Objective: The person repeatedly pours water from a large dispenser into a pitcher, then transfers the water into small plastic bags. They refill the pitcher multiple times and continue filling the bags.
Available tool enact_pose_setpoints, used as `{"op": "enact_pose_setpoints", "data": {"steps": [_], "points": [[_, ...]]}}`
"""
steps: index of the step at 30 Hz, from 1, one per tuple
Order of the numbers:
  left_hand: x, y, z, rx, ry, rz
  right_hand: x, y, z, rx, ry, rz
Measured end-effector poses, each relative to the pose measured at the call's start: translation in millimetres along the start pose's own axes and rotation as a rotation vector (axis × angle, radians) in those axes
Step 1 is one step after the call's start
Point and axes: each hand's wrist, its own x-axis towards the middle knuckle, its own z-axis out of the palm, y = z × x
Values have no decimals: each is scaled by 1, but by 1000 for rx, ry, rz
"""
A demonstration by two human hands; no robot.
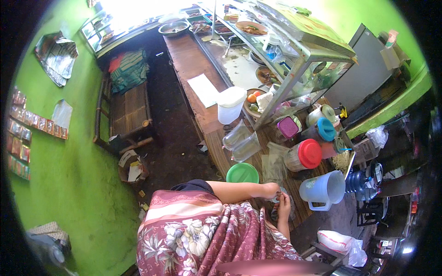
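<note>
My left hand (271, 190) and my right hand (284, 206) meet over the near end of the wooden table. Their fingertips pinch together at what looks like a small clear plastic bag (292, 209), partly hidden by my hands. What is in the bag cannot be made out. Left of my forearm is a container with a green lid (242, 173). Beyond my hands lie flat clear plastic bags (274, 162). Two filled, tied plastic bags (246, 146) rest farther up the table. A translucent blue pitcher (323, 190) stands to the right.
A red-lidded jar (305, 155), a blue-lidded jar (324, 129) and a purple-lidded container (287, 127) stand beyond the pitcher. A white lidded tub (230, 105) is near the glass display case (304, 74). A bamboo bench (129, 108) stands by the green wall (83, 165).
</note>
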Motion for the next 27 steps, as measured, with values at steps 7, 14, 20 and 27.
{"op": "enact_pose_setpoints", "data": {"steps": [7,14,20,27], "points": [[-16,6,4,-577,67,-445,17,14,0,-294,52,-146],[-4,1,6,-437,165,-301,29,16,-2,-216,106,-127],[13,-7,5,-407,170,-322,46,21,-6,-73,92,-146],[20,-1,1,-428,371,-487,75,19,-6,-100,24,-98]]}}
